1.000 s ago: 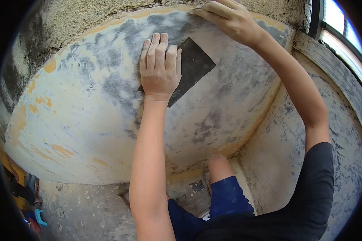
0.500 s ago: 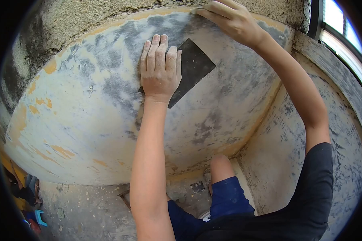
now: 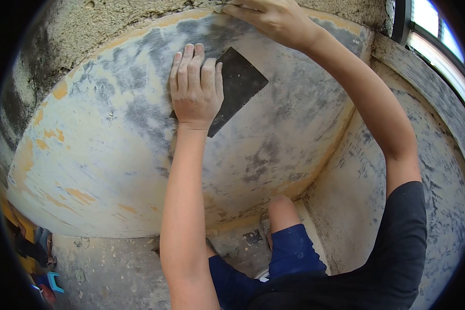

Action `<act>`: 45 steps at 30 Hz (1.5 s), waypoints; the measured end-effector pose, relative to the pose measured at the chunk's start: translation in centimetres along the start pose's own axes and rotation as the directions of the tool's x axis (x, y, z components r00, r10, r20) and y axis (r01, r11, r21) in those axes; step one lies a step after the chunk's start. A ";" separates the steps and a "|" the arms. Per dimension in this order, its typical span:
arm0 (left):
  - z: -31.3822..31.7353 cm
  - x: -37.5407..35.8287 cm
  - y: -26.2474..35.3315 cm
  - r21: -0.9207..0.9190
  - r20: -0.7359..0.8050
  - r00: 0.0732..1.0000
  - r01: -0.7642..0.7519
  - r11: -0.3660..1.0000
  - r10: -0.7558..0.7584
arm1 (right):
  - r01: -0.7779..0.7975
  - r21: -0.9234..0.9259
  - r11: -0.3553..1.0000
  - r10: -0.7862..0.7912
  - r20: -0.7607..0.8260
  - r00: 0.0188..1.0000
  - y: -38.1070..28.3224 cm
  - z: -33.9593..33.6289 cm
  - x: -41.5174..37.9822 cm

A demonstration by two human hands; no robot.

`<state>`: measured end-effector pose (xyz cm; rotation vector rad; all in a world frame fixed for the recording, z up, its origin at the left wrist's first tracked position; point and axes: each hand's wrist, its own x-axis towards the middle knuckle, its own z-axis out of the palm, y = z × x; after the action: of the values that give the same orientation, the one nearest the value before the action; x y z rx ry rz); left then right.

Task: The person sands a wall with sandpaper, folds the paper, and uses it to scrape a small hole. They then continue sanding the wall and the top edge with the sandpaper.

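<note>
My left hand point(image 3: 197, 90) lies flat against the pale, patchy wall surface point(image 3: 139, 170), its dusty fingers pointing up. Under the palm it holds a dark rectangular sheet of what looks like sandpaper point(image 3: 240, 80), pressed to the wall. Most of the sheet shows to the right of the thumb; a small corner peeks out left of the wrist. Up at the curved top edge of the smooth surface, my right hand point(image 3: 281, 23) is closed in a pinch. Something small and greyish shows at its fingertips, too small to name. The right hand's upper part is cut off by the frame.
Rough, unsmoothed wall point(image 3: 113, 26) borders the top. A second patchy wall point(image 3: 398, 170) meets it at right, under a barred window point(image 3: 434, 26). Below are my knee point(image 3: 282, 212) and the stained floor point(image 3: 119, 268). A blue stool point(image 3: 55, 281) stands lower left, near another person's legs point(image 3: 44, 243).
My right hand has slid left along the top edge. My left hand and the dark sheet have shifted slightly left together. The view has moved a little.
</note>
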<state>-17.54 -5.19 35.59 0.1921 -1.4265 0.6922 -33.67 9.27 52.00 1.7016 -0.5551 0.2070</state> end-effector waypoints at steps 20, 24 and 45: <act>0.1 -0.3 0.1 -0.002 0.005 1.000 -0.006 1.000 0.006 | 0.009 -0.048 0.999 -0.005 0.082 0.997 -0.8 -0.9 -2.0; 0.2 -0.2 0.0 0.005 0.004 1.000 -0.006 1.000 0.006 | 0.018 -0.029 0.999 -0.018 0.025 1.000 -1.1 -0.5 -0.7; -0.1 -0.1 0.0 -0.012 0.005 1.000 -0.008 1.000 0.008 | -0.010 -0.012 1.000 0.010 0.025 1.000 -1.6 0.8 1.0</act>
<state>-17.50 -5.14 35.49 0.1796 -1.4366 0.6901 -32.17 8.38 50.90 1.6922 -0.5830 0.1893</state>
